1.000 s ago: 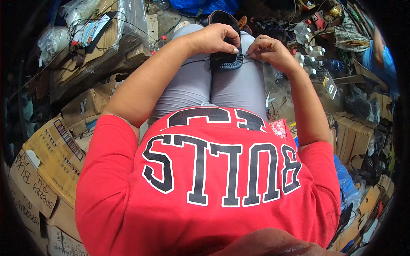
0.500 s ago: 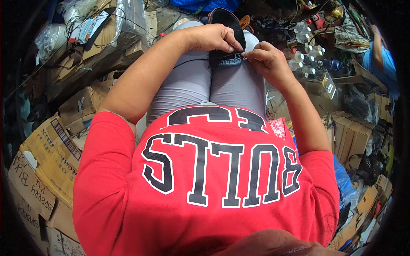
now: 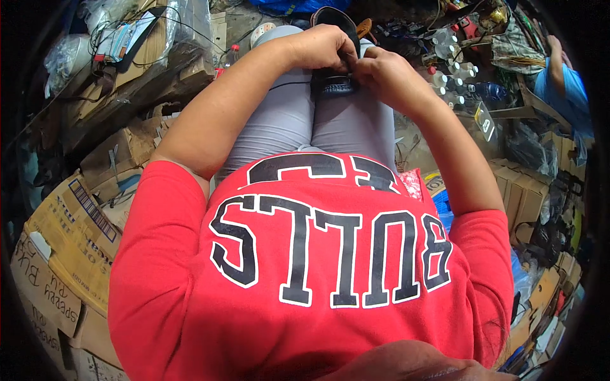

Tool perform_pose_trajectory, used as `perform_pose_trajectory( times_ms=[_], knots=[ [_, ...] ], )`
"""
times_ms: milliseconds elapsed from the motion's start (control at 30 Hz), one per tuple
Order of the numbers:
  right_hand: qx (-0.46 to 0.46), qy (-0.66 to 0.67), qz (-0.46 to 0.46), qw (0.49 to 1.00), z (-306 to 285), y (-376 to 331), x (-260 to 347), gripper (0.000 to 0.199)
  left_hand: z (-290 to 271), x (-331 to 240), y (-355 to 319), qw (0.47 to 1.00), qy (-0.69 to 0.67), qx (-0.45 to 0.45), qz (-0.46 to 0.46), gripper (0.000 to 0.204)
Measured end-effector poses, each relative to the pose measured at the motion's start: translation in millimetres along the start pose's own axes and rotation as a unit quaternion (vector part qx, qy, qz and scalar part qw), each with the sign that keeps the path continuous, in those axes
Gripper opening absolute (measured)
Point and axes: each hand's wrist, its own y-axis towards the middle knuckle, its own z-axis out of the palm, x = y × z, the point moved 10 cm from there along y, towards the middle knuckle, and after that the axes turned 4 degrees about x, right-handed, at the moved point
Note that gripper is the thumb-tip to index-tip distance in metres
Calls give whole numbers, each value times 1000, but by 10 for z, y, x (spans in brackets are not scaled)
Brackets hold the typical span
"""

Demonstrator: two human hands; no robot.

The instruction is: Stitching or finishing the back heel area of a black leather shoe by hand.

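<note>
left hand (image 3: pixel 325 48) and right hand (image 3: pixel 386 71) meet, fingers bent, over the right edge of a black shoe (image 3: pixel 335 87); what their fingertips grip cannot be told; the shoe lies on the thighs, long axis running away from the body, rounded leather end nearest; smooth grey trousers (image 3: pixel 276 124) leave lap room behind it; plastic bottles (image 3: pixel 438 80) crowd the right, creased cardboard (image 3: pixel 79 235) the lower left

The single fisheye view looks steeply down from head height; the red shirt (image 3: pixel 321 254) lies close below; the left hand (image 3: pixel 325 48) and right hand (image 3: pixel 385 72) show farther off, toward the upper edge.
</note>
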Motion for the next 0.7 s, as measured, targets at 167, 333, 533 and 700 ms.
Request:
perform_pose_trajectory(
  times_ms=[167,333,533,700],
  knots=[
    [-47,247,54,967,-48,-135,-247,14,-236,-322,-487,939,180,-290,41,40],
    [-70,715,-27,695,-20,-878,-871,22,57,-244,-1157,976,119,-168,-65,33],
    [-152,800,-82,575,-699,-1746,-1098,60,-471,455,-1902,936,22,-163,-311,25],
    [21,411,373,831,337,-1623,-1440,32,-517,-96,-1355,747,-538,-380,89,37]
  ],
)
